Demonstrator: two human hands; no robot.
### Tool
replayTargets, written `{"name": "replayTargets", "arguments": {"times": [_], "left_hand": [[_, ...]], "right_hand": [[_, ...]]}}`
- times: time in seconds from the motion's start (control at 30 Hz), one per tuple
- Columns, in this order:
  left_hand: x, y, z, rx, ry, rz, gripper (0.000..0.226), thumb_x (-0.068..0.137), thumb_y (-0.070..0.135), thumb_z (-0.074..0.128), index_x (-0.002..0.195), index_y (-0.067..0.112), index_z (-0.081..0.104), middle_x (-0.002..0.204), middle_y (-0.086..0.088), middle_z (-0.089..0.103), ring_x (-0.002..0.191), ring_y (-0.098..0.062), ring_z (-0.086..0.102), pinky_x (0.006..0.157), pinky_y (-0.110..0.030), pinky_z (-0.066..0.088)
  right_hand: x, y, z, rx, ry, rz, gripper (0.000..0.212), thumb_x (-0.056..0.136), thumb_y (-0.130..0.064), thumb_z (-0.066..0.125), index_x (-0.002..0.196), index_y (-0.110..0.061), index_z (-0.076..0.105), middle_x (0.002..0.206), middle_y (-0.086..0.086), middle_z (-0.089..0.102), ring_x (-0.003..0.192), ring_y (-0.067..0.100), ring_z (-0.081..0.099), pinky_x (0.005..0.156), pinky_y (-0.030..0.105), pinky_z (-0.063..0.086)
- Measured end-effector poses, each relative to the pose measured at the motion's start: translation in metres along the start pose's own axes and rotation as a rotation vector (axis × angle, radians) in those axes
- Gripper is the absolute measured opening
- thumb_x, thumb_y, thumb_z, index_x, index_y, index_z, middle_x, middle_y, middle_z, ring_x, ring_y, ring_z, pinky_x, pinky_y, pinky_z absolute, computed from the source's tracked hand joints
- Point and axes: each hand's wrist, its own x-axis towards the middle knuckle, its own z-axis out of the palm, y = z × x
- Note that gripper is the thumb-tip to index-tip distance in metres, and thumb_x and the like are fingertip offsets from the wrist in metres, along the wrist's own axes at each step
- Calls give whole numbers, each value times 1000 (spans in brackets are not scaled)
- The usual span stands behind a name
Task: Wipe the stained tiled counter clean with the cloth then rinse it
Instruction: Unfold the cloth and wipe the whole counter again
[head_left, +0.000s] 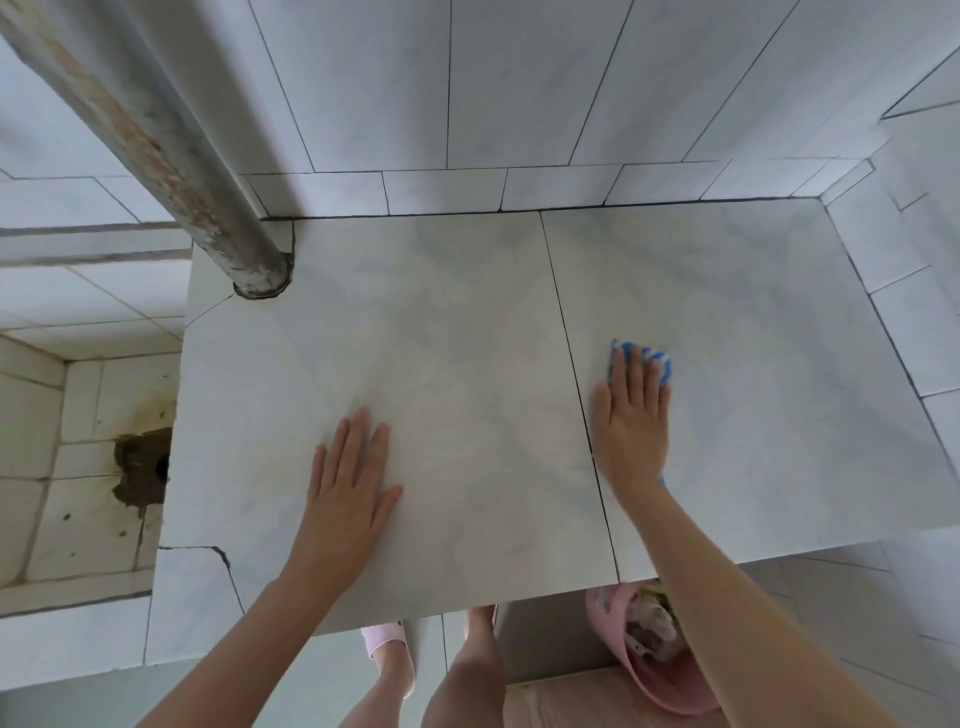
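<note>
Right hand (631, 421) is flat, fingers spread, palm pressing down on a blue cloth (655, 360) on the desk (467, 338). So it's not really gripping it, just pinning it under the open palm. Only the far edge of the cloth pokes out past the fingertips, plus a tiny bit near the wrist. The cloth sits just right of the dark grout line (576, 374) that splits the desk's two big tiles.

Left hand (350, 483) is also open and flat, holding nothing, resting on the tile left of that grout line, well apart from the cloth. That tile has faint yellowish-brown smears.

Further left of the grout line, a grimy pipe (156, 130) goes into the desk's back corner. Past the desk's left edge is a stained tiled basin with a dirty drain hole (143, 467). Below the front edge there's a pink bin (654, 654) and a pink slipper (387, 649).
</note>
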Motion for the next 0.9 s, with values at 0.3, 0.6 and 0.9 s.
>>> {"name": "replayTargets", "arguments": {"times": [0.3,0.6,0.9], "left_hand": [[24,7,-2,-20,-43,-49,64,96,50,10,146,11,20,153,-11,17,141,-22,8,114,-33,-1],[49,9,-2,-37,18,-44,60,96,46,18,147,13,21,154,-10,17,142,-19,5,114,-31,1],[80,20,4,-16,27,-76,68,94,54,7,147,13,19,154,-12,12,142,-20,2,113,-31,-7]], "right_hand": [[-29,-123,21,54,-124,-592,52,99,-35,21,148,-18,26,155,-3,23,144,19,16,115,37,11],[67,-78,9,23,-94,-484,57,96,-37,14,149,-19,24,156,-1,22,145,22,16,116,34,6],[85,37,-17,57,20,76,62,92,-43,2,150,-23,5,159,-2,3,146,18,-4,119,36,-3]]}}
